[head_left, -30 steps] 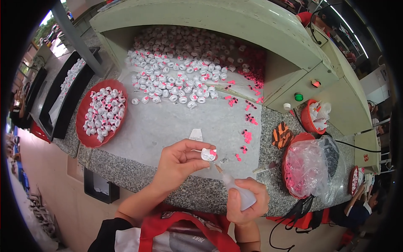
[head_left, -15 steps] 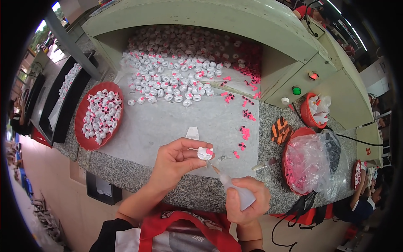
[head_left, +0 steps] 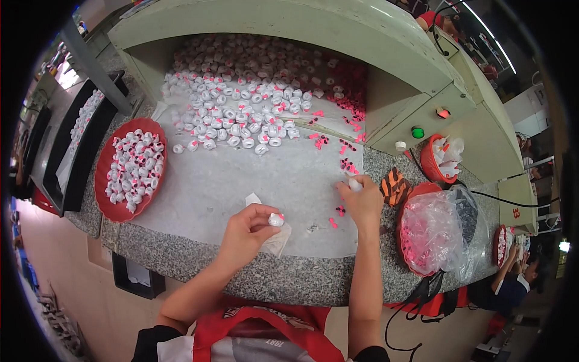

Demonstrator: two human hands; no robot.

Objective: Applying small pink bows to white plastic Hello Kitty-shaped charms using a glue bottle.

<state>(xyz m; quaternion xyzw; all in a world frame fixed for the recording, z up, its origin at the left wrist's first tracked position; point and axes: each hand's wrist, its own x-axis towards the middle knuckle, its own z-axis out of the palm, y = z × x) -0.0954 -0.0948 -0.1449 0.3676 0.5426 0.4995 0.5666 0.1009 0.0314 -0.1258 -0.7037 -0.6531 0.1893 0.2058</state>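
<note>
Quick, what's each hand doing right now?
Left hand: closed on a small white cap.
Right hand: closed around a small white bottle.

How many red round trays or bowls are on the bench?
3: a red tray of white caps at left, a red bowl holding a plastic bag at right, a small red bowl behind it. More may sit past the right edge.

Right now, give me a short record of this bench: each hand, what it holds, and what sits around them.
Left hand: pinches a small white ring part over a white cloth
Right hand: reaches forward, a white object in its fingers, beside loose pink pieces
Left of hands: red tray of white parts
Far side: heap of white ring parts
Right: red bowl with clear bag
</note>
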